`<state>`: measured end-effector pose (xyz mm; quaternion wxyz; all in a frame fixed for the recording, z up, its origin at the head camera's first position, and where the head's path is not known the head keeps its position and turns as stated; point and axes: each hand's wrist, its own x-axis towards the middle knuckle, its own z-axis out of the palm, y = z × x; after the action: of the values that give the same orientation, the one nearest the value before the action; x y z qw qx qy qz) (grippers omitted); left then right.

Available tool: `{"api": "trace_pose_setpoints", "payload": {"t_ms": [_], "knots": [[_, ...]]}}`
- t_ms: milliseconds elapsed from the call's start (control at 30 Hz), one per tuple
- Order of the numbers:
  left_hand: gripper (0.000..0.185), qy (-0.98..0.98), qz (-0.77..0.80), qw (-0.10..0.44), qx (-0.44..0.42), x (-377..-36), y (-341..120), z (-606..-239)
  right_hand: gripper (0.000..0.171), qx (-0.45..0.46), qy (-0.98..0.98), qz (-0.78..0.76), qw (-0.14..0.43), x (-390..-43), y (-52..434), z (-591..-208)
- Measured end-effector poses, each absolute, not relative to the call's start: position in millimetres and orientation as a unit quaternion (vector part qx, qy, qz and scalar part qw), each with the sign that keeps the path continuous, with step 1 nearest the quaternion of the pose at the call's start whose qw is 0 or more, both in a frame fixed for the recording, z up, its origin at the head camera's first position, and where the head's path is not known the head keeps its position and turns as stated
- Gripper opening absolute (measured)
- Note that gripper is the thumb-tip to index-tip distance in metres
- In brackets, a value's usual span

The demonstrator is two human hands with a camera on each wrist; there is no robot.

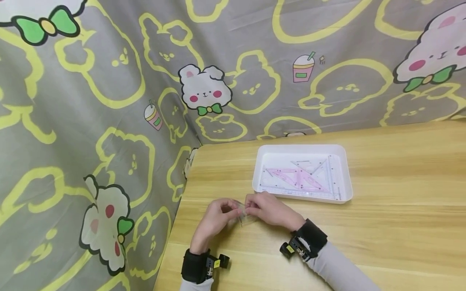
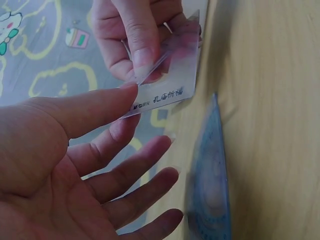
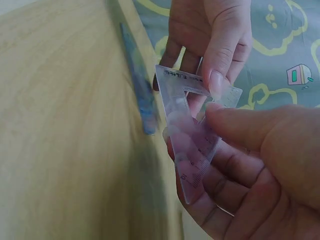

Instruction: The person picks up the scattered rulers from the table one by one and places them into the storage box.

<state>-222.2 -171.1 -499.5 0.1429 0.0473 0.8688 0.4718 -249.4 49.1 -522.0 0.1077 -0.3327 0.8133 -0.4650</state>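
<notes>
Both my hands, left (image 1: pixel 214 216) and right (image 1: pixel 271 210), pinch a clear set square (image 3: pixel 192 135) in their fingers; only the wrist views show a blue ruler (image 2: pixel 210 185) on the surface (image 1: pixel 382 242).

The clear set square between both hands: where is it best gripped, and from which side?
Pinch the set square by its flat rim beside the cut-out, thumb and fingertips on opposite faces, coming from its right end as the right hand does; it is thin, flat and held off the table.

A makeshift home recording corner is suggested: a light wooden bench (image 1: pixel 382 226) is enclosed by a draped cartoon-rabbit cloth (image 1: pixel 109 101) (bedsheet-like), and a white tray (image 1: pixel 347 190) of drawing rulers is set out.
</notes>
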Motion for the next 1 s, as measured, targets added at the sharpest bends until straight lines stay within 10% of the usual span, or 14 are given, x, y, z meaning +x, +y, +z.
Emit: {"api": "trace_pose_setpoints", "payload": {"t_ms": [667, 1000], "knots": [[0.022, 0.808, 0.571, 0.13, 0.058, -280, -121, -474, 0.009, -0.218, 0.825, -0.519, 0.057, -279, 108, -494], [0.021, 0.904, 0.41, 0.09, 0.075, -338, -74, -480, 0.018, -0.096, 0.836, -0.523, 0.136, -315, 139, -495]]}}
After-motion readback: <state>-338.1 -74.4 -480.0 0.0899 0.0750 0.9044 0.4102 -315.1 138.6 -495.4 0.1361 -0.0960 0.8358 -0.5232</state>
